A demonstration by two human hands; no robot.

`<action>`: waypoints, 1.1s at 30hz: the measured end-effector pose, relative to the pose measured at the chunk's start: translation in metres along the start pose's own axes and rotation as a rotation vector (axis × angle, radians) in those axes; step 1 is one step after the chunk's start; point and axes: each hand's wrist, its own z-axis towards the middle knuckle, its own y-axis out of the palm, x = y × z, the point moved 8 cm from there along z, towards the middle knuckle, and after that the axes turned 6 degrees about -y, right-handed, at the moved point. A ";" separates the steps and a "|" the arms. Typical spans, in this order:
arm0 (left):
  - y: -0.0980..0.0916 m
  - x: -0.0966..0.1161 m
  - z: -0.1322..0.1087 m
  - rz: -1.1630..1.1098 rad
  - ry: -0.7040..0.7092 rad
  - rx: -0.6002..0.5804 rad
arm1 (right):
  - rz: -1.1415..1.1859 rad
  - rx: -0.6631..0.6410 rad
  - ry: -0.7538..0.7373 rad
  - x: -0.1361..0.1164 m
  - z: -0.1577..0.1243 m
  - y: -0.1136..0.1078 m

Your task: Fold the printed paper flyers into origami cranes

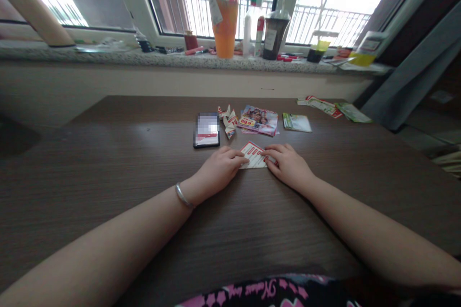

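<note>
A folded piece of white paper with red print (pixel 253 157) lies on the brown table (pixel 162 120), its upper edge peaked like a triangle. My left hand (pixel 221 165) grips its left end, thumb and fingers closed at the edge. At the right end, the fingers of my right hand (pixel 288 165) are closed on the paper and cover part of it. Just beyond my left hand is a pointed, folded paper shape (pixel 229 122) in similar red and white. A dark-framed device (pixel 206 143) with a blurred screen lies left of that shape.
Behind the hands lie a stack of colourful leaflets (pixel 259 121) and a green-white paper packet (pixel 297 123). More printed paper strips (pixel 323 106) rest at the table's far right. The windowsill (pixel 162 59) bears an orange drink cup (pixel 225 29), a dark cup (pixel 275 38) and several bottles.
</note>
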 end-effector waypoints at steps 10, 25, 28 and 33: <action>0.005 -0.005 0.001 -0.039 -0.031 -0.032 | 0.035 -0.005 -0.014 0.001 0.002 0.001; 0.023 0.009 -0.010 0.034 0.123 -0.281 | -0.025 -0.054 -0.066 -0.006 -0.003 -0.001; 0.022 0.011 -0.010 0.054 0.140 -0.279 | -0.093 -0.084 -0.077 -0.014 -0.004 -0.004; 0.020 0.013 -0.009 0.083 0.105 -0.297 | -0.149 -0.109 -0.108 -0.022 -0.003 -0.007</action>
